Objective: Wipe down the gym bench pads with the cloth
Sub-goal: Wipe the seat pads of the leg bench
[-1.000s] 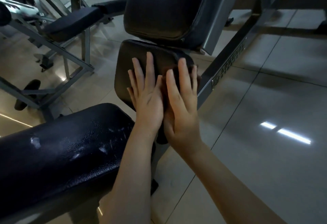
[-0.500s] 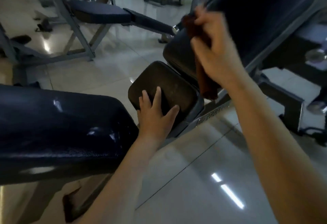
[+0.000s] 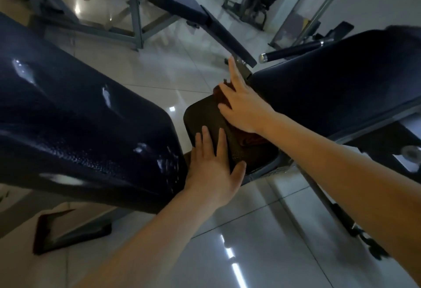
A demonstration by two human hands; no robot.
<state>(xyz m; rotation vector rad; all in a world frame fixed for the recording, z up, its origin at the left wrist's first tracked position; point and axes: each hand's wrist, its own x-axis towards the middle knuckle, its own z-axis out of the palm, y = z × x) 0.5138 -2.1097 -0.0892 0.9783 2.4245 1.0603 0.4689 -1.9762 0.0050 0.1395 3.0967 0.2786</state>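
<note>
As you look down at the machine, the long dark pad (image 3: 79, 128) fills your left side, its glossy skin showing pale smears and scuffs near the end. Across from it on your right is the second large pad (image 3: 337, 87), just as dark and set at a tilt. Shiny floor tiles (image 3: 262, 242) spread beneath both, and another bench (image 3: 182, 3) stands well behind.

Between the two big pads sits the small square pad (image 3: 202, 117), which both of your hands are on, set apart from each other. Your left hand (image 3: 211, 169) lies flat on its near edge, fingers straight and slightly spread, thumb out to the side. Your right hand (image 3: 243, 110) presses down at the far right corner with fingers spread, one pointing up past the pad. The reddish-brown cloth (image 3: 251, 140) is bunched under that palm, on the small pad, its folds showing at the wrist and fingertips.
</note>
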